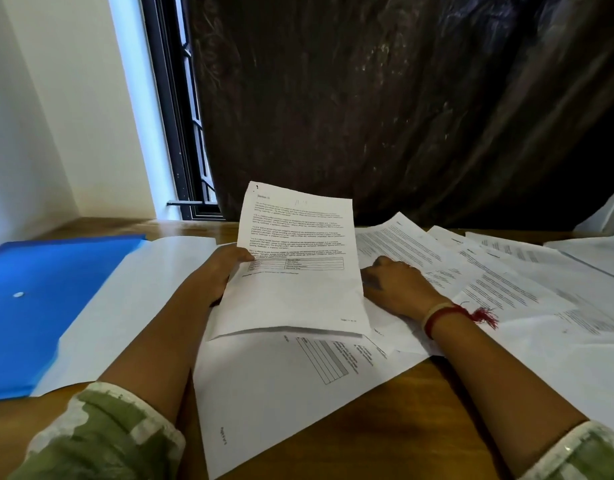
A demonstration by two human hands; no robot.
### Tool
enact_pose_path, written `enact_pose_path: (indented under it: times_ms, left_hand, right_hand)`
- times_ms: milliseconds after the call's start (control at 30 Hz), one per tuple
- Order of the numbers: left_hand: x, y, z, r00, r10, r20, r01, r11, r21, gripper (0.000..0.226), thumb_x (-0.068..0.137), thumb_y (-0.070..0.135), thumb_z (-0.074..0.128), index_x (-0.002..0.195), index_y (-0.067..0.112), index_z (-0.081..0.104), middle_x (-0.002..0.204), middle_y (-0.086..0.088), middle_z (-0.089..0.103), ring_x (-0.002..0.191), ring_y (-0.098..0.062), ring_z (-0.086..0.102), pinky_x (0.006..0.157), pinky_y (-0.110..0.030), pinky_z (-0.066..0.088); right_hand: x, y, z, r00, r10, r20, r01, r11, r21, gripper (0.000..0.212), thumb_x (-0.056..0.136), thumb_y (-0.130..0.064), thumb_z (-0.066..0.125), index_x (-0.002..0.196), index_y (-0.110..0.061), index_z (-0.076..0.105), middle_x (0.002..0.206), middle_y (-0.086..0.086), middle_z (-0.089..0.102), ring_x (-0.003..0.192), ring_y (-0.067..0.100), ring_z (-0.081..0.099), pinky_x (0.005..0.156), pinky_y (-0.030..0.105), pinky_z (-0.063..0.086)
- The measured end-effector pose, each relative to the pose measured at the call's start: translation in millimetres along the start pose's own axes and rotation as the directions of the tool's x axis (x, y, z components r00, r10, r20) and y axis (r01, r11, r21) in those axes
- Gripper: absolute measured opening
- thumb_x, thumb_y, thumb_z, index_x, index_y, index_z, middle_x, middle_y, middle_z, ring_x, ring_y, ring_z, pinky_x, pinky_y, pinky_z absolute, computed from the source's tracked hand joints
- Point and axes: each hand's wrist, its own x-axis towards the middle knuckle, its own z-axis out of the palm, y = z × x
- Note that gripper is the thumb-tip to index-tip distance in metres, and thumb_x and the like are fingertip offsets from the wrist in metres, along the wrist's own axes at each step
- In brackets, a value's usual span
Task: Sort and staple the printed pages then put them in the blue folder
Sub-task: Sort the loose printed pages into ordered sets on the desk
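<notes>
Left hand: The left hand (225, 271) holds a small bunch of printed pages (298, 289) up off the table, thumb on the front, fingers behind.
Held pages: They stand tilted up in the middle, just in front of the person. A dark mark at the top left corner (257, 186) looks like a staple, so I think this bunch is already joined.
Right hand: The right hand (395, 289) rests on the loose pages beside the bunch, with bent fingers. I cannot tell if it pinches a sheet or only touches.
Loose pages: Many loose pages (506, 289) lie spread out over the right side of the table (385, 427), one over the other. One big sheet (281, 393) lies flat under the held bunch.
Blue folder: The blue folder (38, 289) lies flat on the left, well apart from the held bunch. A white sheet (142, 289) covers its right edge.
Done so far: One bunch seems sorted and stapled.
Left to do: The spread pages need sorting and stapling. The held bunch is not in the folder yet.
Stapler: I see none.
</notes>
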Motion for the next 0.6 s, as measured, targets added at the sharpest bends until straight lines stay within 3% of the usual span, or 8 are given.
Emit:
enact_pose_path:
  times_ms: [100,233,333,433,467,533,600]
  left_hand:
    - [2.5,-1.0,-0.1,1.0,-0.019,-0.017,0.019,1.0,0.017,0.049,0.079,0.017,0.061,0.127,0.014,0.059,0.133,-0.01,0.059,0.121,-0.034,0.054,0.109,-0.049,0.038]
    - [-2.2,2.0,2.0,0.999,-0.015,-0.035,0.015,1.0,0.01,0.042,0.086,0.015,0.059,0.128,0.013,0.057,0.134,-0.01,0.058,0.122,-0.034,0.053,0.11,-0.049,0.037]
    - [-1.4,1.5,2.7,0.999,-0.014,-0.047,0.014,1.0,0.011,0.037,0.09,0.009,0.055,0.127,0.009,0.058,0.131,-0.013,0.059,0.121,-0.035,0.054,0.11,-0.049,0.037]
    - [-1.8,1.1,2.8,0.998,-0.017,-0.053,0.019,1.0,0.025,0.036,0.089,0.011,0.057,0.124,0.009,0.06,0.128,-0.013,0.061,0.118,-0.036,0.056,0.107,-0.05,0.04]
    - [-0.7,0.5,2.2,0.998,-0.022,-0.054,0.023,0.999,0.025,0.036,0.088,0.012,0.057,0.124,0.009,0.06,0.128,-0.013,0.062,0.117,-0.036,0.057,0.107,-0.05,0.041]
    - [0.1,0.4,2.2,0.998,-0.023,-0.066,0.025,0.999,0.022,0.036,0.088,0.012,0.057,0.124,0.011,0.06,0.127,-0.013,0.062,0.115,-0.036,0.058,0.105,-0.05,0.042]
    - [-3.3,2.1,3.8,0.998,-0.033,-0.054,0.035,0.999,0.022,0.036,0.088,0.013,0.057,0.123,0.012,0.06,0.128,-0.013,0.062,0.114,-0.036,0.058,0.105,-0.05,0.043]
  right_hand:
    - [-2.8,0.4,-0.9,1.0,-0.021,0.009,0.02,1.0,0.011,0.05,0.092,-0.058,0.045,0.116,-0.019,0.065,0.126,0.002,0.054,0.103,0.023,0.057,0.082,0.031,0.043]
    - [-4.1,-16.5,-2.7,0.995,0.097,-0.014,-0.097,0.995,-0.01,0.036,0.091,-0.053,0.048,0.1,-0.019,0.056,0.109,0.001,0.06,0.09,0.021,0.055,0.085,0.036,0.041]
    - [-3.9,-29.9,-1.5,0.98,0.181,-0.078,-0.187,0.98,-0.072,0.029,0.095,-0.04,0.044,0.106,-0.016,0.055,0.107,0.004,0.059,0.097,0.026,0.058,0.091,0.042,0.039]
    - [-4.1,-29.4,1.4,0.977,0.091,-0.193,-0.114,0.987,-0.112,0.024,0.094,-0.035,0.047,0.103,-0.014,0.056,0.1,0.004,0.061,0.091,0.027,0.062,0.099,0.043,0.038]
    - [-4.6,-28.4,2.3,0.97,0.035,-0.239,-0.067,0.989,-0.13,0.021,0.093,-0.032,0.049,0.101,-0.014,0.057,0.097,0.004,0.062,0.086,0.026,0.062,0.096,0.04,0.041]
    - [-5.3,-25.5,1.3,0.947,-0.008,-0.321,-0.041,0.989,-0.145,0.017,0.093,-0.029,0.053,0.099,-0.015,0.06,0.092,0.004,0.065,0.075,0.022,0.06,0.076,0.029,0.044]
    - [-5.1,-17.9,-6.2,0.922,0.108,-0.372,-0.16,0.981,-0.111,0.019,0.094,-0.035,0.055,0.096,-0.017,0.062,0.087,0.002,0.066,0.072,0.019,0.059,0.065,0.027,0.044]
